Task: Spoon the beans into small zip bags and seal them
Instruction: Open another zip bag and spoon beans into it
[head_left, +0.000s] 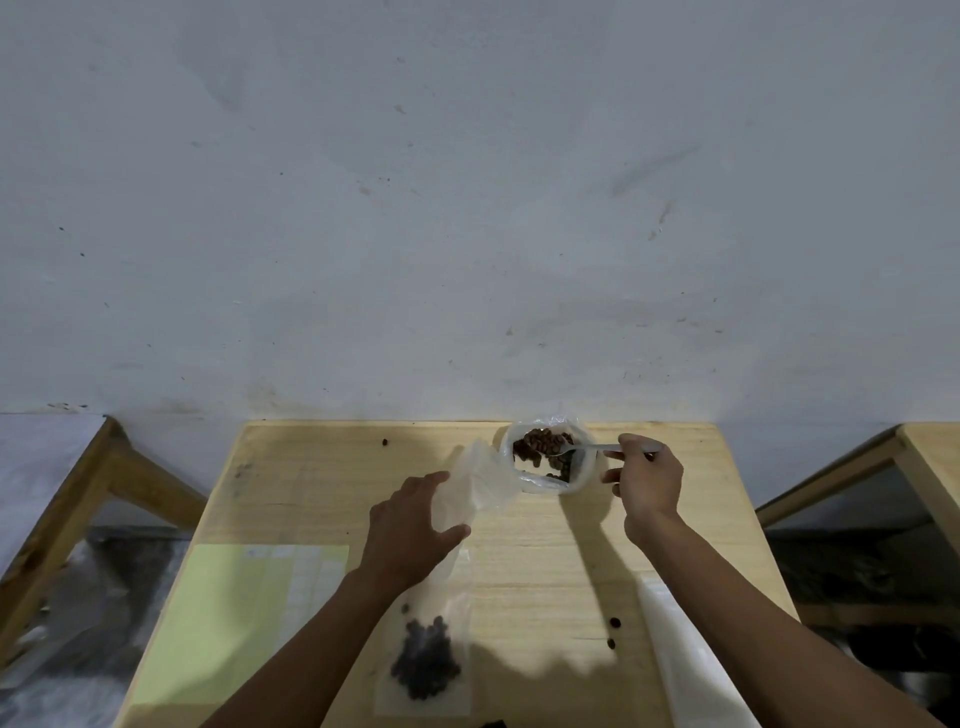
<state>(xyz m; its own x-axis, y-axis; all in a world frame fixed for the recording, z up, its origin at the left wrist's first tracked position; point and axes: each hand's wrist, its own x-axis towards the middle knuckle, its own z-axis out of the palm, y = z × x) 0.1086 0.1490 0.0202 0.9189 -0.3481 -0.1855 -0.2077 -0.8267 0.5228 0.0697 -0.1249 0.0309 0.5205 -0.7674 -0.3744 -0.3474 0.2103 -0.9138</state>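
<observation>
While my right hand (647, 483) pinches the handle of a plastic spoon (587, 449), its bowl sits among the brown beans (543, 447) in the white tub (584, 475) at the wooden table's (545, 540) far edge. Just left of the tub, my left hand (413, 525) grips an empty clear zip bag (475, 486) between thumb and curled fingers. Nearer me than the tub lies a filled bag of beans (426, 660), with loose beans (614, 622) to its right.

No legible text anywhere.
</observation>
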